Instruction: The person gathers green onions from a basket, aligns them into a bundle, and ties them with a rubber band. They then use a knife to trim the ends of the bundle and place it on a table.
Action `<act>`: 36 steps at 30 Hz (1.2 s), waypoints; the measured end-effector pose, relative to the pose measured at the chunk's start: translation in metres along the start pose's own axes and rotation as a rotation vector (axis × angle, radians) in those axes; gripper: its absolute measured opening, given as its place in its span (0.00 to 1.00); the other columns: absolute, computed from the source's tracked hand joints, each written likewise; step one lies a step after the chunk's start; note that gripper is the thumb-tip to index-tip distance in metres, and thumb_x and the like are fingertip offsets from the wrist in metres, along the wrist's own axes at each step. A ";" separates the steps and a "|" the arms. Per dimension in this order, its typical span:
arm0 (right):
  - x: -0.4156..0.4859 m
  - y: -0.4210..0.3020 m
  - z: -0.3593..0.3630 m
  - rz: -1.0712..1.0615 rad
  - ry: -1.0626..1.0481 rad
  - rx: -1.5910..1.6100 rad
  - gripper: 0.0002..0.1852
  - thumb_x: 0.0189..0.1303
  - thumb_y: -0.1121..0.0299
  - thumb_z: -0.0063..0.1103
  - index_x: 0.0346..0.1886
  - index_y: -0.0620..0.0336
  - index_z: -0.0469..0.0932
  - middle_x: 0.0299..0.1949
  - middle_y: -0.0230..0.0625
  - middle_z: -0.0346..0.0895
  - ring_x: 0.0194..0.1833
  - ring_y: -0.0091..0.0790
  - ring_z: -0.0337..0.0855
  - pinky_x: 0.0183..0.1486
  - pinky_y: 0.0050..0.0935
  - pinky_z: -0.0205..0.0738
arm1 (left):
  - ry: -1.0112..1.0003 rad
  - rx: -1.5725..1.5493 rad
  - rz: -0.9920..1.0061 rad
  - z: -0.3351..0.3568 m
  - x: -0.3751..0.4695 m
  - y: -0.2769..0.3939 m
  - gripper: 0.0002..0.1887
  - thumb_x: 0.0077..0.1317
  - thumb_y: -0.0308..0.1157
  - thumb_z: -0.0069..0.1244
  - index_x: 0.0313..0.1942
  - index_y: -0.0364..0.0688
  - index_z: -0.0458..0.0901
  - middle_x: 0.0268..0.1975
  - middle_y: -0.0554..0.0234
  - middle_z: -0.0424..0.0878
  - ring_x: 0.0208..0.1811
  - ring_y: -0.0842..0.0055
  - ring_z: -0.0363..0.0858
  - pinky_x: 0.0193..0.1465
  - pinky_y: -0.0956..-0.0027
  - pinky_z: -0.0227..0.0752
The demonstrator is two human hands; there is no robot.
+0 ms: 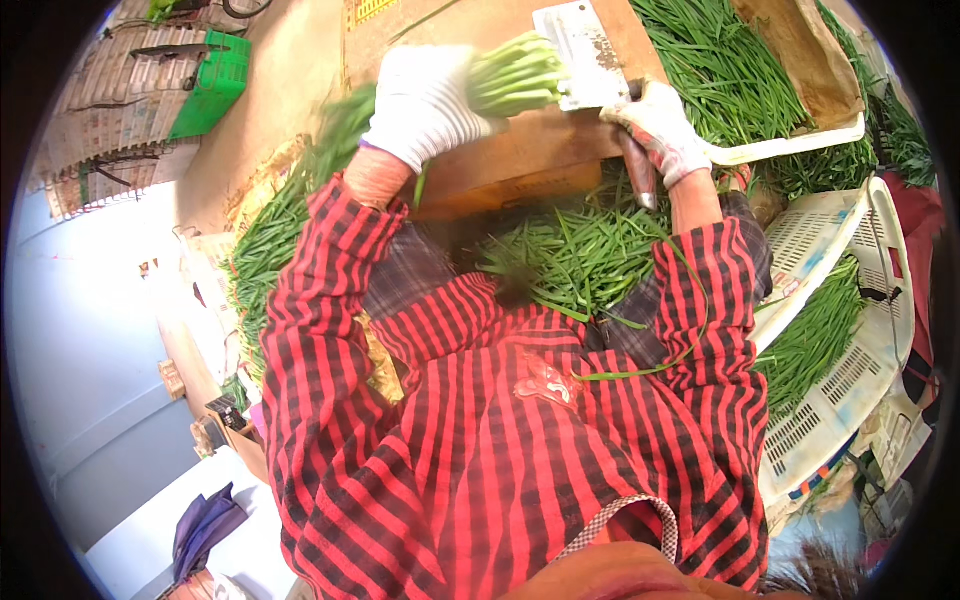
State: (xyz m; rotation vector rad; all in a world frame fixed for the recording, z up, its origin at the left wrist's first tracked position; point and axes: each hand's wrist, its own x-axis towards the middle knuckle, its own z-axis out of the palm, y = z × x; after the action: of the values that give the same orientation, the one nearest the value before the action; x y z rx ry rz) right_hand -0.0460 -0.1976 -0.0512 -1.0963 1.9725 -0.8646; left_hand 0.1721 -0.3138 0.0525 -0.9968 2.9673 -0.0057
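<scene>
My left hand (427, 94), in a white knit glove, is closed around a bundle of green chive-like stalks (517, 75). The pale ends point right, close to the blade; the leaves trail left, blurred. My right hand (656, 127), in a stained white glove, grips the handle of a cleaver (585, 56). Its broad, spotted metal blade lies over the right part of a brown board (517, 146). Below the board's near edge, loose green leaves (592, 262) are heaped between my legs.
A lined white crate (787, 139) of long greens stands at upper right. Lower right is a slotted white plastic basket (817, 412) with more greens. Piled stalks (262, 277) lie left of my arm. A green crate (217, 82) stands at upper left.
</scene>
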 end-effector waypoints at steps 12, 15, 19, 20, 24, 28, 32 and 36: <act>-0.020 0.004 0.009 -0.123 0.255 0.034 0.21 0.60 0.68 0.59 0.52 0.74 0.72 0.30 0.42 0.80 0.22 0.31 0.82 0.26 0.28 0.77 | -0.269 -0.063 -0.008 0.040 0.003 -0.005 0.57 0.34 0.57 0.70 0.64 0.36 0.65 0.64 0.45 0.69 0.67 0.59 0.66 0.71 0.45 0.50; -0.029 0.009 0.009 -0.202 0.369 -0.366 0.10 0.60 0.72 0.54 0.41 0.68 0.74 0.26 0.45 0.79 0.22 0.42 0.82 0.26 0.36 0.77 | -0.045 0.028 0.023 0.055 -0.008 -0.008 0.56 0.35 0.56 0.70 0.63 0.36 0.66 0.58 0.47 0.75 0.61 0.59 0.73 0.70 0.50 0.52; -0.063 -0.015 0.049 -0.593 0.253 -0.555 0.08 0.58 0.72 0.50 0.37 0.65 0.74 0.25 0.50 0.79 0.28 0.51 0.82 0.32 0.44 0.79 | -0.184 -0.069 -0.032 0.051 0.002 0.007 0.48 0.36 0.53 0.70 0.58 0.38 0.72 0.50 0.47 0.81 0.53 0.58 0.79 0.64 0.55 0.64; -0.057 -0.014 0.040 -0.543 0.244 -0.431 0.08 0.57 0.72 0.51 0.37 0.66 0.74 0.25 0.50 0.79 0.28 0.51 0.82 0.33 0.44 0.79 | -0.227 -0.082 -0.045 0.046 0.005 0.007 0.47 0.36 0.52 0.70 0.57 0.38 0.73 0.49 0.47 0.82 0.51 0.58 0.80 0.61 0.57 0.68; -0.049 -0.014 0.004 -0.321 0.371 -0.364 0.08 0.55 0.73 0.55 0.36 0.67 0.73 0.25 0.52 0.79 0.29 0.53 0.83 0.33 0.43 0.79 | -0.144 -0.078 -0.074 0.045 -0.007 0.002 0.44 0.37 0.50 0.71 0.55 0.39 0.75 0.46 0.49 0.83 0.47 0.58 0.82 0.53 0.60 0.74; -0.069 -0.029 0.020 -0.286 0.176 -0.281 0.09 0.54 0.74 0.54 0.38 0.68 0.71 0.26 0.54 0.79 0.30 0.55 0.82 0.35 0.44 0.78 | -0.033 -0.152 -0.087 0.044 -0.003 0.015 0.43 0.38 0.48 0.71 0.56 0.41 0.75 0.46 0.50 0.83 0.49 0.58 0.81 0.52 0.60 0.75; -0.061 -0.015 0.031 -0.384 0.014 -0.114 0.11 0.56 0.73 0.54 0.40 0.70 0.71 0.26 0.57 0.79 0.33 0.59 0.82 0.40 0.48 0.77 | -0.159 -0.113 -0.114 0.046 -0.008 0.021 0.48 0.36 0.49 0.71 0.59 0.41 0.72 0.50 0.49 0.80 0.53 0.57 0.79 0.59 0.57 0.70; -0.061 -0.013 0.024 -0.315 0.121 0.005 0.16 0.58 0.72 0.53 0.49 0.71 0.72 0.27 0.58 0.79 0.33 0.60 0.81 0.38 0.46 0.77 | 0.130 -0.028 0.133 0.056 -0.002 0.017 0.51 0.36 0.51 0.71 0.60 0.36 0.68 0.50 0.45 0.80 0.53 0.53 0.78 0.57 0.57 0.71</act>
State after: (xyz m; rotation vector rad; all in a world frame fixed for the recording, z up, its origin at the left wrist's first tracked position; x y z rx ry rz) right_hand 0.0024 -0.1544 -0.0378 -1.4051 1.9217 -1.1226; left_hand 0.1636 -0.2988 -0.0038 -0.8301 3.1550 -0.0285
